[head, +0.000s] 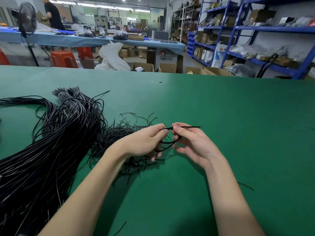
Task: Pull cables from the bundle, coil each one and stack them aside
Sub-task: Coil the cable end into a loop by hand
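- At frame centre, the left hand (144, 140) curls its fingers round a small black cable coil (167, 142); its grip is closed on the loops.
- The right hand (189, 143) pinches the same coil's top between thumb and forefinger, the cable's free end (190, 127) pointing right.
- The big black cable bundle (51, 142) sprawls over the left of the green tabletop (238, 116).
- A tangle of thinner strands (122, 133) lies just behind the left hand.

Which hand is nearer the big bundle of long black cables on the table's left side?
Left. The left hand is over the loose wire pile just right of the bundle; the right hand is farther right, over bare green table, pinching the same small cable loop.
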